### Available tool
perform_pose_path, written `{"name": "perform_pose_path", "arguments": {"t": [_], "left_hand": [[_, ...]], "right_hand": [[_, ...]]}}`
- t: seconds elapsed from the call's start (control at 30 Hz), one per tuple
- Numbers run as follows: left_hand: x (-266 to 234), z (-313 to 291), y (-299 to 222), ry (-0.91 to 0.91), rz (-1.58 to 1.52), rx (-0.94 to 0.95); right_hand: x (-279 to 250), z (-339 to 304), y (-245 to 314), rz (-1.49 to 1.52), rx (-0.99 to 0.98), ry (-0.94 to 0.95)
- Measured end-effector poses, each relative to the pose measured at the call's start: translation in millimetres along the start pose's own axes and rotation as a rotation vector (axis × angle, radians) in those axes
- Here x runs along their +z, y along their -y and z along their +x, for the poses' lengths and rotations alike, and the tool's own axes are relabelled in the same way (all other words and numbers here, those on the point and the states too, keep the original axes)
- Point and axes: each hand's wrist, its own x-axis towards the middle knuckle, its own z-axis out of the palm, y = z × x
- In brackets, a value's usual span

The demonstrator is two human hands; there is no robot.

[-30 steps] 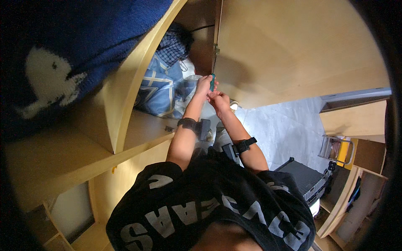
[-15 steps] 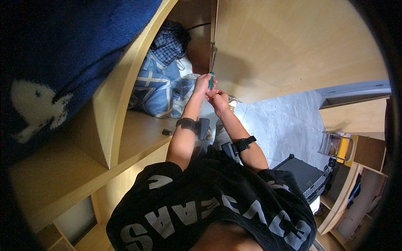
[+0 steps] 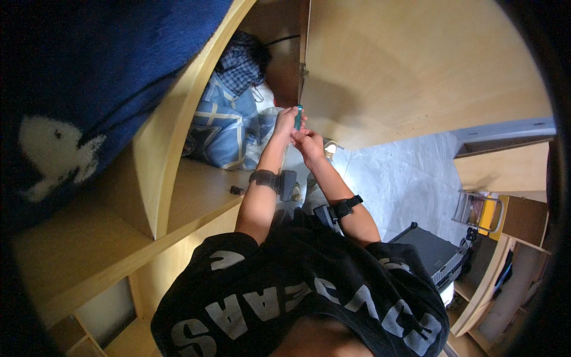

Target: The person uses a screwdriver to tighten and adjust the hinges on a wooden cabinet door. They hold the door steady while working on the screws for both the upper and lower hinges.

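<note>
A screwdriver [image 3: 298, 116] with a green-blue handle points away from me, its thin shaft running toward a metal hinge [image 3: 304, 70] on the edge of the open cabinet door [image 3: 416, 65]. Whether its tip sits in a screw is too small to tell. My left hand [image 3: 286, 122] is closed around the handle, thumb along its upper part. Just below, my right hand [image 3: 310, 146] has its fingers pinched together at the near end of the handle. Both wrists are close together, and dark straps with small devices circle my forearms.
Left of my hands, the cabinet holds a blue patterned bag [image 3: 223, 122] and dark checked cloth [image 3: 242, 62]. A wooden shelf [image 3: 196, 181] carries a small black object [image 3: 237, 190]. A navy blanket [image 3: 113, 53] hangs at upper left. A black case [image 3: 425, 253] stands on the grey floor [image 3: 398, 172].
Both hands keep their grip near the hinge. The screwdriver handle has shifted very slightly toward me and sits at a slightly different tilt.
</note>
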Motion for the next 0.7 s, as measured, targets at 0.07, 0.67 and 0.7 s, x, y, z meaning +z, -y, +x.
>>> {"name": "perform_pose_path", "arguments": {"t": [0.07,0.67,0.7], "left_hand": [[-0.6,1.5,0.6,0.021,0.006,0.007],[-3.5,2.9,1.1,0.04,0.068,0.03],[-2.6,2.6,0.8,0.041,0.069,0.03]], "right_hand": [[2.0,-1.2,-0.4,0.056,-0.043,-0.023],[1.2,-7.3,8.0,0.0,-0.003,0.037],[1.0,-7.1,8.1,0.0,-0.004,0.036]]}}
